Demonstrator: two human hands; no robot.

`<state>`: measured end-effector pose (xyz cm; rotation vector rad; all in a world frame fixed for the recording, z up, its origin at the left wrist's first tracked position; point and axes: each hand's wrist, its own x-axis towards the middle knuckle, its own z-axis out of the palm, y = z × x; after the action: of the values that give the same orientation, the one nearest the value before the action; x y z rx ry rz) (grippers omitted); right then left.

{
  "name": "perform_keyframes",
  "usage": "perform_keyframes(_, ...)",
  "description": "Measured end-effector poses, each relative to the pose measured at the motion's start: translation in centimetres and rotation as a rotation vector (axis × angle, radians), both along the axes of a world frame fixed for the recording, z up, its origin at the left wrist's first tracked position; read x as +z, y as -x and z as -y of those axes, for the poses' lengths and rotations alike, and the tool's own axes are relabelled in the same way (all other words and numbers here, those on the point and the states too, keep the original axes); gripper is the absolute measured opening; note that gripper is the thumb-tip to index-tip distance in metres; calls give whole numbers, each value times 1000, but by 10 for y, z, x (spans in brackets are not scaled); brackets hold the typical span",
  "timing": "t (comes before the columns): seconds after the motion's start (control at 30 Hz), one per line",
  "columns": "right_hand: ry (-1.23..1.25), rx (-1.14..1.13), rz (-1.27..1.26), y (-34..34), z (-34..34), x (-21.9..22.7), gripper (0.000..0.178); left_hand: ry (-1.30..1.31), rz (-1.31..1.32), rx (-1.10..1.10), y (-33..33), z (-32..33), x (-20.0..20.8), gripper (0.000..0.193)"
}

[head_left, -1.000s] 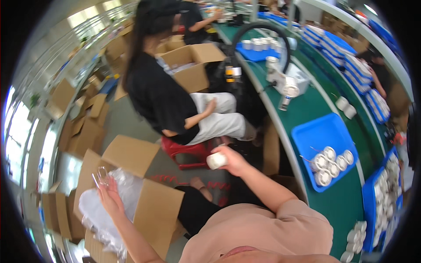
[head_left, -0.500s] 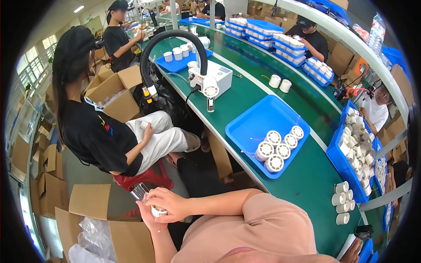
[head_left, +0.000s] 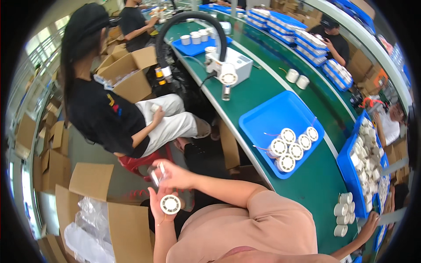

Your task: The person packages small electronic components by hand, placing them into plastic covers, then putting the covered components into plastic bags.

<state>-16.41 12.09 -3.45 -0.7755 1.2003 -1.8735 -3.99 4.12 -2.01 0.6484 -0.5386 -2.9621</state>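
In front, the right hand pinches blurred plastic; the left hand, grip unclear, bears a white part.

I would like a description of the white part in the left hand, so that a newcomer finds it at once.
Start from the long green workbench and go left to the peach shirt. Left of that, the wearer's left hand holds a round white part with a slotted face. Its look-alikes sit grouped in a blue tray; this one lies outside it, in hand.

Bright; windows glare at left; outer edges bend.
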Motion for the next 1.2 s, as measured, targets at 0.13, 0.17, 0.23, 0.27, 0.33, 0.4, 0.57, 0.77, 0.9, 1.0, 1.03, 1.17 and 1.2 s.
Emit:
perform_keyframes(0.13, 30, -479, 32, 84, 9, 14, 52, -173, 11, -25, -5, 5, -4, 59)
perform_keyframes(0.17, 113, -600, 10, 130, 11, -7, 56, -195, 28, -30, -2, 0, -2, 56)
perform_keyframes(0.23, -106, -845, -62, 182, 20, -11, 70, -203, -24, -67, -9, 5, -14, 56)
perform_keyframes(0.27, -188, -847, -135, 187, 27, -3, 69, -190, -12, -48, -13, 8, -20, 54)
perform_keyframes(0.33, -147, -887, -131, 214, 29, -3, 69, -184, -51, -90, -12, 6, -19, 49)
perform_keyframes(0.4, -19, -1038, -98, 223, 30, 7, 69, -184, -61, -73, -14, 4, -19, 45)
perform_keyframes(0.57, -187, -745, -265, 213, 34, 9, 71, -250, -35, -66, -14, 5, -15, 43)
perform_keyframes(0.77, 3, -886, -323, 217, 35, -1, 68, -224, -129, -49, -15, 17, -14, 42)
perform_keyframes(0.9, -188, -867, -515, 232, 31, -2, 73, -239, -336, -23, -14, 28, -7, 48)
perform_keyframes(1.0, 25, -1069, -277, 248, 17, 14, 68, -145, -347, 45, -7, 33, 3, 46)
perform_keyframes(1.03, 12, -1148, -177, 250, 14, 18, 67, -102, -321, 68, -5, 33, 9, 46)
perform_keyframes(1.17, -166, -812, -419, 224, 19, 21, 59, 47, -271, 116, -15, 39, 8, 44)
perform_keyframes(1.2, -169, -815, -422, 225, 17, 12, 59, 66, -273, 105, -14, 38, 9, 44)
